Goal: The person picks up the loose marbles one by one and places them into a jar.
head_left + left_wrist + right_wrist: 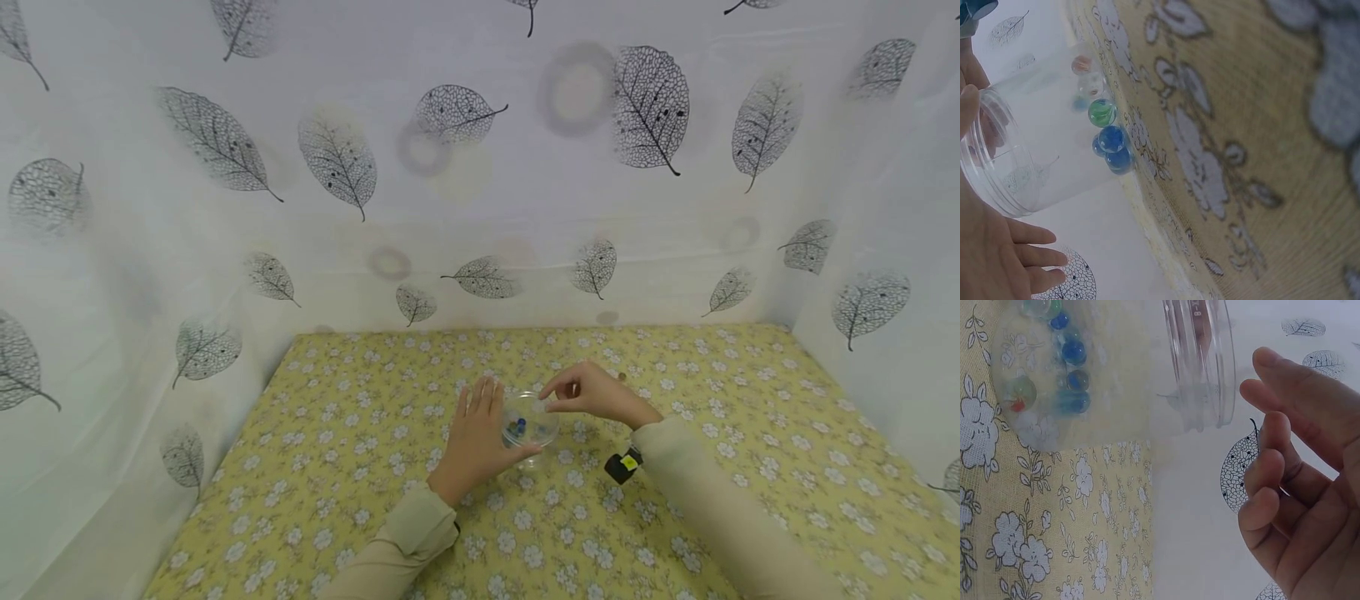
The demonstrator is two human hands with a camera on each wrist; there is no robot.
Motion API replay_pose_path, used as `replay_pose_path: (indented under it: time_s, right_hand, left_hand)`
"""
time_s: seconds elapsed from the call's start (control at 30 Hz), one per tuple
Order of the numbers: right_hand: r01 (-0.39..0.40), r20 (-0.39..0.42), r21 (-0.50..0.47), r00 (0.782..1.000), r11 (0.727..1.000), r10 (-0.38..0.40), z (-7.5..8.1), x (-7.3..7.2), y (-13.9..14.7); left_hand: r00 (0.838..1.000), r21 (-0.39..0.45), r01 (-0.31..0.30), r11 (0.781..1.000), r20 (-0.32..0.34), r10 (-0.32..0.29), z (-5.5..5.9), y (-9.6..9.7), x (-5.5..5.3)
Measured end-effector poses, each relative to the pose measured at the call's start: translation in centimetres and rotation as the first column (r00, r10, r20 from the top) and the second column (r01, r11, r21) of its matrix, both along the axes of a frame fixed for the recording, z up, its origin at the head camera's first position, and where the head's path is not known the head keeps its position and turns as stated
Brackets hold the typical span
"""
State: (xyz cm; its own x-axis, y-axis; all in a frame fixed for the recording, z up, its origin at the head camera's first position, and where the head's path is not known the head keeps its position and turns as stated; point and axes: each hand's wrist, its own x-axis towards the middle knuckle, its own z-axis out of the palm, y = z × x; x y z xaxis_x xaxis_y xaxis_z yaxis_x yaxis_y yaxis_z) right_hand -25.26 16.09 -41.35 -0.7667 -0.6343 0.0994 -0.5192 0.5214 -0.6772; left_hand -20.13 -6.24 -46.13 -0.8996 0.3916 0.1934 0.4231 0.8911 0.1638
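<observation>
A clear screw-neck jar point(546, 431) stands upright on the cloth. Glass marbles lie on its bottom: a green one point(1102, 113), several blue ones point(1112, 139) and a reddish one point(1081, 64). Along the jar's left side my left hand point(476, 437) is spread, fingers straight and thumb reaching across the near side; whether it touches the wall is unclear. My right hand point(592, 393) is at the right of the jar's mouth. Its thumb and forefinger tips come close together and the other fingers are loosely bent point(1264, 465). No object shows between them in the right wrist view.
A yellow flowered cloth point(360, 433) covers the table. Behind and at both sides hangs a white curtain point(480, 192) with leaf prints. A small brown round thing point(622, 377) lies beyond the right wrist. A black wrist camera point(619, 468) hangs under the right forearm.
</observation>
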Motion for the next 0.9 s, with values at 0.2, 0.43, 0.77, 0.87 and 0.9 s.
replay_pose_path:
  time_s: [0.2, 0.43, 0.77, 0.87, 0.9]
  right_hand:
    - [0.005, -0.014, -0.017, 1.000, 1.000, -0.005, -0.1, 0.1, 0.2]
    - [0.075, -0.024, -0.027, 0.997, 0.997, -0.076, 0.0, 0.1, 1.7]
    - [0.202, -0.047, -0.057, 0.978, 0.978, -0.205, 0.8, -0.1, 5.3]
    - [0.225, -0.032, -0.053, 0.973, 0.973, -0.227, 1.1, -0.1, 6.2]
    - [0.232, -0.032, -0.051, 0.972, 0.971, -0.234, 1.3, 0.0, 6.5]
  left_hand:
    - [1.000, -0.037, -0.009, 0.999, -0.022, 0.008, 0.1, 0.0, 0.1]
    - [0.999, -0.057, -0.014, 0.998, -0.049, 0.011, 0.2, 0.1, 0.2]
    - [0.999, -0.046, -0.021, 0.999, -0.046, 0.019, 0.0, 0.2, 0.1]
    - [0.999, -0.051, -0.023, 0.998, -0.047, 0.021, 0.0, 0.2, 0.1]
    - [0.999, -0.053, -0.023, 0.998, -0.048, 0.020, 0.0, 0.2, 0.1]
